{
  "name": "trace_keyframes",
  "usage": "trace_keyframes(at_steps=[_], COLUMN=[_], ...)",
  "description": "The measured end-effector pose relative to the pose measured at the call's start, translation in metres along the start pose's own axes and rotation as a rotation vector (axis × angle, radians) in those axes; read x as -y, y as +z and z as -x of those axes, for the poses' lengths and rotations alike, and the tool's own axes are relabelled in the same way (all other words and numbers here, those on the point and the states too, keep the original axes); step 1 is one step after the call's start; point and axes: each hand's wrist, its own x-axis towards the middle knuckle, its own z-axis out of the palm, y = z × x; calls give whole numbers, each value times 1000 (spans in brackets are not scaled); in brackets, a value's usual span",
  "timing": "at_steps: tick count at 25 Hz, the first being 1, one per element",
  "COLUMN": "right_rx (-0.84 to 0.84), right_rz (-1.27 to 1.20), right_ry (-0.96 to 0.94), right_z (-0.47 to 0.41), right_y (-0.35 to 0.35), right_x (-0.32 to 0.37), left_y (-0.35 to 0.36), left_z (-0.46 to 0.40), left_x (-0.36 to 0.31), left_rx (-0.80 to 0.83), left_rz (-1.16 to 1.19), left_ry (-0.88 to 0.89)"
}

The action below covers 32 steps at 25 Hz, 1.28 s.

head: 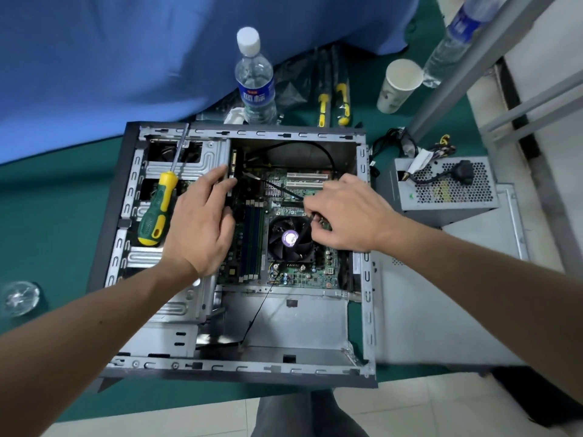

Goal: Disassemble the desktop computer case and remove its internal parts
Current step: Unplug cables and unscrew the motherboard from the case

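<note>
grey steel desktop computer case [366,310] lies open on its side, green motherboard [303,272] directly under both hands. right hand [350,212] pinches a thin black cable [277,187] running away toward upper left. left hand [202,225], fingers relaxed, rests on the board's left edge.

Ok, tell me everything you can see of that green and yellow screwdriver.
The screwdriver has a chunky green handle with yellow grip inserts and yellow end, and a long, thin, bare metal shaft. It lies loose, unheld, on the metal drive cage in the case's left part, handle nearer the person, shaft slanting away towards the far rim. The left hand is just beside the handle; contact unclear.
</note>
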Motion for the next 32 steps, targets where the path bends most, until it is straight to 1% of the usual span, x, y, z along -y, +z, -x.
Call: trace_keyframes(at_steps=[7, 12, 21, 24, 26, 28, 30, 32], right_rx=[54, 49, 45, 35, 38, 40, 34, 17], right_rz=[47, 95, 60, 45, 20, 8, 1, 14], right_ry=[56, 83, 69, 67, 83, 89, 86, 88], right_z=[-1, -1, -1, 0, 0, -2, -3, -2], right_y=[-1, -3, -4, -2, -2, -1, 0, 1], right_x=[1, 3, 2, 0, -1, -1, -2, -2], left_y=[-4, -4, -4, -7, -7, -1, 9, 21], left_z=[1, 0, 2, 2, 3, 4, 4, -2], left_x=[-4, -4, -3, -8, -19, -35, -56, -75], left_rx=[41, 56, 73, 92, 101, 115, 159, 193], left_rz=[1, -1, -12, -50, -131, -142, -49, 85], left_ry=[-10, -16, -26, -21, 25, 78, 18, -147])
